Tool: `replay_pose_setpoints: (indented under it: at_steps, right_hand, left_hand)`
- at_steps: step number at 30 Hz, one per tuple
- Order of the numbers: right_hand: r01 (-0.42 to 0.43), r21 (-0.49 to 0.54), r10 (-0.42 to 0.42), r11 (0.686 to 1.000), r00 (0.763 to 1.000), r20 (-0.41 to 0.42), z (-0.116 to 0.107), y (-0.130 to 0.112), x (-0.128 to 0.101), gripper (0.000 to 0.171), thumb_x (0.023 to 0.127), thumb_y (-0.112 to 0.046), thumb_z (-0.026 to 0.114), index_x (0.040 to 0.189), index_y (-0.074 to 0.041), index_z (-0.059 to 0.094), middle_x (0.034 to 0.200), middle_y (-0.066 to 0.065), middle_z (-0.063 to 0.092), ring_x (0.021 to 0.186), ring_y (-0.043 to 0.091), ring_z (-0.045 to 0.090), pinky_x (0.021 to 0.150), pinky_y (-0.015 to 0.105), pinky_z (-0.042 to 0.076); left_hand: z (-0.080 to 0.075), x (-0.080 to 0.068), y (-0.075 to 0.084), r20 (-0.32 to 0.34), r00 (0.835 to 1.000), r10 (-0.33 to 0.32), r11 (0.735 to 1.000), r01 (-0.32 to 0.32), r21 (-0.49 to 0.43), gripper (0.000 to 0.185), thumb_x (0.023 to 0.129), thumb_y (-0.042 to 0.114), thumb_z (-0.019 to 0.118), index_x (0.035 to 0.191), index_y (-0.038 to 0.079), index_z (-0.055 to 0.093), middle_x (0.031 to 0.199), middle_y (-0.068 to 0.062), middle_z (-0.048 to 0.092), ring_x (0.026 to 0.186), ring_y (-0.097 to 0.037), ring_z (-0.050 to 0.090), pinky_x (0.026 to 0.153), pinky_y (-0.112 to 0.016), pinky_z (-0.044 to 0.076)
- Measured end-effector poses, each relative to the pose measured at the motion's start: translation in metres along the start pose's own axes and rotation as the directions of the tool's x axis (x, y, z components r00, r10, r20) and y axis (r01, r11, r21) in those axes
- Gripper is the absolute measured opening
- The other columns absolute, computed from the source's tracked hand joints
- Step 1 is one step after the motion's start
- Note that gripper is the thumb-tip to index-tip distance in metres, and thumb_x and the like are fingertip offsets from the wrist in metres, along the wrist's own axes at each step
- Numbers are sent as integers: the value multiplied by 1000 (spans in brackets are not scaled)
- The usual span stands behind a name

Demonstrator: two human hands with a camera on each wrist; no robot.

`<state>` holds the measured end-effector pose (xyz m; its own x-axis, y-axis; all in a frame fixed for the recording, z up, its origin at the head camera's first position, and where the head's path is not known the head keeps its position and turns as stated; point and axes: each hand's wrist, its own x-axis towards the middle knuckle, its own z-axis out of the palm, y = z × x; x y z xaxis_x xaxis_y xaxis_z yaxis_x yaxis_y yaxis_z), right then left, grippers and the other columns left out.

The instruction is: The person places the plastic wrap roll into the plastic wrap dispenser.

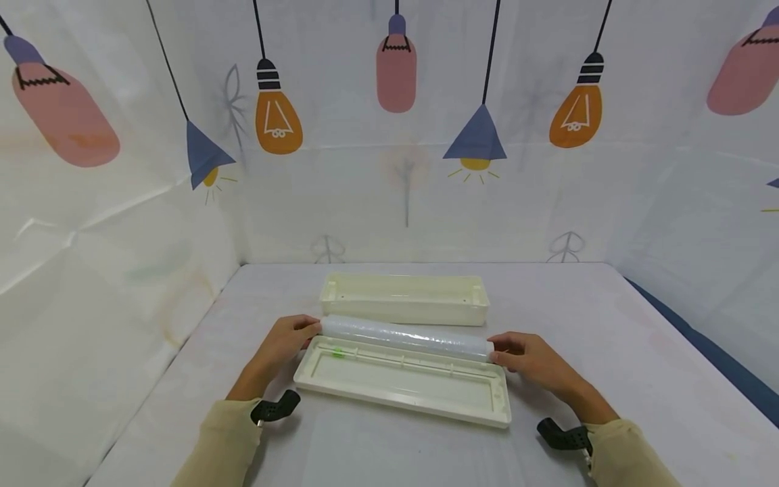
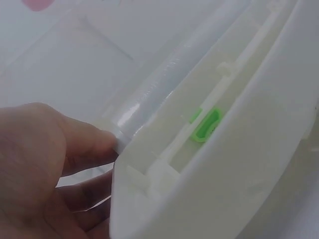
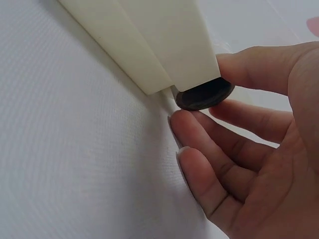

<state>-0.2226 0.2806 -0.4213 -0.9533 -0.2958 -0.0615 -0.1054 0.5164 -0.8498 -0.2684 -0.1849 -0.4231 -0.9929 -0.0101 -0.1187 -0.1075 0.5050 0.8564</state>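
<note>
A roll of cling film (image 1: 404, 337) lies crosswise between the two hands, behind a cream lid (image 1: 402, 379) with a slim rail and a green slider (image 2: 207, 125). The left hand (image 1: 291, 340) grips the roll's left end, its thumb on the end of the roll in the left wrist view. At the other end, the right hand (image 1: 528, 357) holds the roll between thumb and fingers. In the right wrist view, the roll's dark hollow end (image 3: 204, 94) shows past the lid's corner, with fingers curled under it.
Behind the roll stands a long cream box (image 1: 404, 311), open at the top. The white table (image 1: 365, 446) meets a white sheet with printed lamps (image 1: 475, 142) at the back and sides. A dark blue strip (image 1: 700, 345) shows along the right edge.
</note>
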Motion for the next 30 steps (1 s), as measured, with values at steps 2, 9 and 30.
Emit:
replay_pose_setpoints:
  at_steps: [2,9,30]
  right_hand:
    - [-1,4,1,1000,1000,-3,0,-1,0,53,96,-30,69,135,3,58,120,10,66,101,23,59,79,36,53]
    - [-3,9,3,1000,1000,-11,1,-3,-1,51,97,-29,68,135,3,57,116,9,68,101,22,61,79,36,53]
    - [8,52,-4,999,998,-61,3,-1,-1,50,97,-27,69,135,3,57,123,13,65,106,24,62,81,33,57]
  left_hand:
    - [0,1,-1,-3,1000,-5,1000,5,-4,33,100,26,61,122,2,68,118,-10,67,102,-25,62,92,-44,51]
    - [2,2,-3,-16,1000,-4,1000,4,-22,32,101,26,61,121,2,69,118,-10,67,104,-25,61,93,-43,50]
    - [-1,1,-4,-25,1000,-8,979,3,-203,34,98,27,67,122,3,68,120,-11,67,105,-24,64,95,-40,53]
